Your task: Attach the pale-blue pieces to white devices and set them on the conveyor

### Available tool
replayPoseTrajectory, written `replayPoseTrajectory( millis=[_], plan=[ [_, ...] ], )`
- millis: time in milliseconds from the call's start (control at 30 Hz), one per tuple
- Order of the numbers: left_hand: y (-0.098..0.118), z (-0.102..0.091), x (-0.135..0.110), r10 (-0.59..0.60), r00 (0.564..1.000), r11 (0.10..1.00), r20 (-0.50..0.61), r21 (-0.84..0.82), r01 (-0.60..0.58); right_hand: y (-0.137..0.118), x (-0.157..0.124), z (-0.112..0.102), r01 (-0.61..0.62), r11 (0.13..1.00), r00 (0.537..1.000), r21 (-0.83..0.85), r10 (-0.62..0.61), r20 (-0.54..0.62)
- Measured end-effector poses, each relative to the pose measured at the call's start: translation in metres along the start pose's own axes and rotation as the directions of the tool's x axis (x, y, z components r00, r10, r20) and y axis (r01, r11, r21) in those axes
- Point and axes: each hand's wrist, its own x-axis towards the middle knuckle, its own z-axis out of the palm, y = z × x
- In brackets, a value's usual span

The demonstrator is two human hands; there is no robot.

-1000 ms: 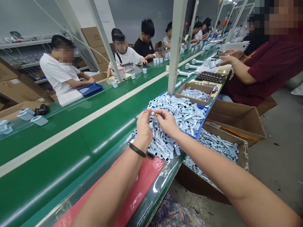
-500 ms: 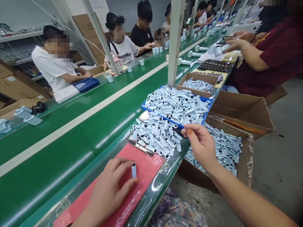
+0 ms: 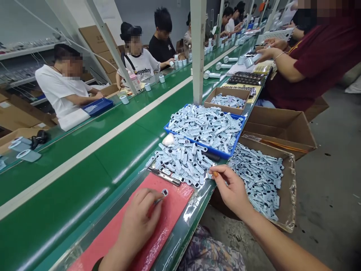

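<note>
Over the red mat point(image 3: 172, 210), my left hand point(image 3: 138, 218) has its thumb and fingers closed on a small light-blue plastic piece point(image 3: 165, 192). One end with a dark square sticks out past the fingertips. My right hand point(image 3: 231, 188) is pinched at the near right edge of a loose pile of the same pieces point(image 3: 180, 158); whatever lies between its fingertips is too small to make out. Between mat and pile lies a dark, pen-like tool point(image 3: 163, 176).
Behind the pile stands a blue tray point(image 3: 225, 154) heaped with pieces. Below the bench edge, a cardboard box point(image 3: 290, 188) holds many more. A white post point(image 3: 197, 52) rises behind the tray. Across the green belt point(image 3: 84, 162) several people work; a co-worker in maroon point(image 3: 318, 64) sits at right.
My left fingers have closed on the light-blue piece, which now sits turned with its end outward. My right hand has come down from beside the blue tray to the pile's edge. The view has shifted slightly.
</note>
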Motion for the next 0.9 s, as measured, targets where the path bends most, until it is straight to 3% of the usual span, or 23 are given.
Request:
replayPoseTrajectory(
  millis=[233,333,400,500,567,633,700,733,767,900],
  plan=[
    [0.010,0.014,0.052,0.043,0.972,0.999,-0.233,-0.006,-0.046,-0.014,0.041,0.005,0.206,0.940,0.972,-0.271,-0.165,0.167],
    [0.028,0.023,0.049,0.188,0.969,0.978,-0.159,-0.055,-0.199,-0.018,0.055,0.008,0.262,0.921,0.960,-0.290,-0.217,0.177],
    [0.040,0.031,0.039,0.339,0.939,0.934,-0.064,-0.099,-0.344,-0.018,0.056,0.004,0.282,0.914,0.957,-0.293,-0.246,0.155],
    [0.050,0.043,0.023,0.499,0.866,0.857,0.041,-0.169,-0.486,-0.005,0.046,-0.018,0.310,0.887,0.947,-0.343,-0.321,0.024],
    [0.051,0.050,0.016,0.554,0.828,0.823,0.086,-0.203,-0.530,0.020,0.034,-0.044,0.262,0.855,0.933,-0.448,-0.343,-0.110],
    [0.049,0.055,0.015,0.582,0.806,0.803,0.113,-0.237,-0.547,0.061,0.020,-0.074,0.062,0.835,0.948,-0.547,-0.221,-0.229],
    [0.046,0.057,0.016,0.580,0.805,0.802,0.125,-0.261,-0.537,0.109,0.003,-0.105,-0.205,0.755,0.974,-0.623,0.094,-0.207],
    [0.044,0.057,0.017,0.576,0.808,0.803,0.123,-0.270,-0.531,0.134,-0.006,-0.118,-0.304,0.677,0.946,-0.670,0.297,-0.129],
    [0.043,0.057,0.017,0.571,0.812,0.805,0.122,-0.275,-0.525,0.156,-0.015,-0.128,-0.337,0.639,0.917,-0.692,0.389,-0.087],
    [0.037,0.060,0.017,0.539,0.830,0.824,0.144,-0.293,-0.485,0.216,-0.052,-0.146,-0.414,0.495,0.819,-0.764,0.569,-0.076]
  ],
)
